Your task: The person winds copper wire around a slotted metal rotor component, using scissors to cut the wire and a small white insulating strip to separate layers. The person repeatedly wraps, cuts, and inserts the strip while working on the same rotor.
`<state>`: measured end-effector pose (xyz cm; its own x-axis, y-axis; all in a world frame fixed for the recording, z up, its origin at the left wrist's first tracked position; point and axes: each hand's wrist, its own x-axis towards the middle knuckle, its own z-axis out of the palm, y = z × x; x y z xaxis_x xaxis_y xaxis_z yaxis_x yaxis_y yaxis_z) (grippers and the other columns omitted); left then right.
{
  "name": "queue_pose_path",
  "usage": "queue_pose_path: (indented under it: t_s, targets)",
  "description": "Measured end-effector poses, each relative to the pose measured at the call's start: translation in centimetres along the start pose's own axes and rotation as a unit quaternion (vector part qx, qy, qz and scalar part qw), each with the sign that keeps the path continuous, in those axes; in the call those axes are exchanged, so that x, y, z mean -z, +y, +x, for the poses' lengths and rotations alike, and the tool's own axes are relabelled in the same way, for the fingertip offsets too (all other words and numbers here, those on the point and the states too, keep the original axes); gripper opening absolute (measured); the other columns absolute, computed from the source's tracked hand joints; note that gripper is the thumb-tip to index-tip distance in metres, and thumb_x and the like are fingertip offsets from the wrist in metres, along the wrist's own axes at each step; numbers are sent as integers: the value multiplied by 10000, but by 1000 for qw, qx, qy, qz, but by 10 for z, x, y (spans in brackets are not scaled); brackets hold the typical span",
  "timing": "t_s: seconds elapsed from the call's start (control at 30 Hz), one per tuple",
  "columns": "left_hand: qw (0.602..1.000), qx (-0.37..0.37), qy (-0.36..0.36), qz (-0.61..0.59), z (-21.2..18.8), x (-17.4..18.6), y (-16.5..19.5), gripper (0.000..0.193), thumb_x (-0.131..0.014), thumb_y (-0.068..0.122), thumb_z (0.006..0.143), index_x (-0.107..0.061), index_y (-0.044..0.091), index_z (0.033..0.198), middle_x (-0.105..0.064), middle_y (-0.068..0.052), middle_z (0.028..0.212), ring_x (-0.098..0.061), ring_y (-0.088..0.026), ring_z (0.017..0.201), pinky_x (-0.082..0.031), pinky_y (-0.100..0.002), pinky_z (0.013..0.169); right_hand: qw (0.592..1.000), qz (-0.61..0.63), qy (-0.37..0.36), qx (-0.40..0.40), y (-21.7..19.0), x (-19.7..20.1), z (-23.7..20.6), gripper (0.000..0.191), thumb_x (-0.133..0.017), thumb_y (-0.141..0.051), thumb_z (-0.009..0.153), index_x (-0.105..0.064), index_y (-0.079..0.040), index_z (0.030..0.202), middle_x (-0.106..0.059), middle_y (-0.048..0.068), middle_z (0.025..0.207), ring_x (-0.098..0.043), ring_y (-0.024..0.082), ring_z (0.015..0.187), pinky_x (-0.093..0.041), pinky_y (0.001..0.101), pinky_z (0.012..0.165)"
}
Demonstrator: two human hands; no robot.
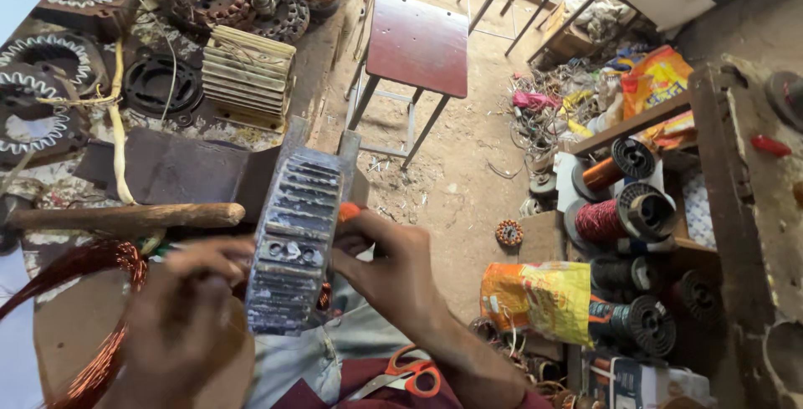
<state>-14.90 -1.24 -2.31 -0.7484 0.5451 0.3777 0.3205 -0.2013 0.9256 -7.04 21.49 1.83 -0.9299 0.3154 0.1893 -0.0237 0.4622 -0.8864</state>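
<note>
Grey laminated steel makes up the stator [294,242], which stands on edge over the person's lap, just off the tabletop [58,325]. The right hand [393,271] clamps its right flank; the left hand [188,317], blurred, is at its left side, grip unclear. It looks heavy, rigid and sharp-ribbed, best gripped on the outer stack. The copper wire [100,309] looping at left looks thin and easily kinked. Orange scissors [410,373] lie in the lap.
</note>
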Motion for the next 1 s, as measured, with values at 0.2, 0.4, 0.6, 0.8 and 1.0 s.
queue_pose_path:
  t_s: [0.2, 0.4, 0.6, 0.8, 1.0]
  targets:
    - [941, -24, -275, 197, 81, 24, 18, 260, -669, -4, 773, -767, 16, 1013, -641, -131, 1250, -650, -229, 1080, -571, -361, 871, 990, -132, -32, 29, -11, 2, 10, 373, -845, -61, 780, -739, -43, 1137, -751, 105, 832, -754, 160, 723, -580, 285, 638]
    - [762, -143, -365, 515, 100, 20, 44, 55, -727, 118, 746, -725, 63, 750, -657, -87, 1120, -632, -243, 873, -550, -408, 734, 998, -32, -2, 49, -6, -3, -14, 320, -780, -3, 864, -676, -75, 1159, -743, 75, 940, -753, 157, 790, -585, 299, 671]
    - [847, -101, -354, 383, 107, 17, 50, 195, -728, 117, 778, -788, 63, 956, -680, -91, 1149, -655, -216, 836, -564, -381, 687, 971, -164, 34, 170, 18, -7, -40, 429, -844, 17, 793, -715, -98, 1186, -521, 98, 1181, -509, 291, 1120, -496, 357, 874]
    - [802, -162, -337, 467, 101, 40, 45, 164, -743, 137, 846, -782, 104, 1001, -749, -63, 1115, -723, -213, 969, -603, -341, 779, 969, -149, 58, 187, 51, -18, -31, 400, -824, 39, 730, -743, -98, 1098, -487, 71, 1122, -486, 276, 1047, -444, 350, 779]
    - [805, -111, -301, 498, 105, 34, 57, 234, -718, 148, 792, -789, 107, 1011, -739, -114, 1138, -728, -255, 978, -583, -316, 705, 994, -45, -25, 93, 45, -9, -25, 301, -824, 4, 810, -731, -65, 1087, -494, 80, 1144, -593, 219, 1013, -517, 332, 816]
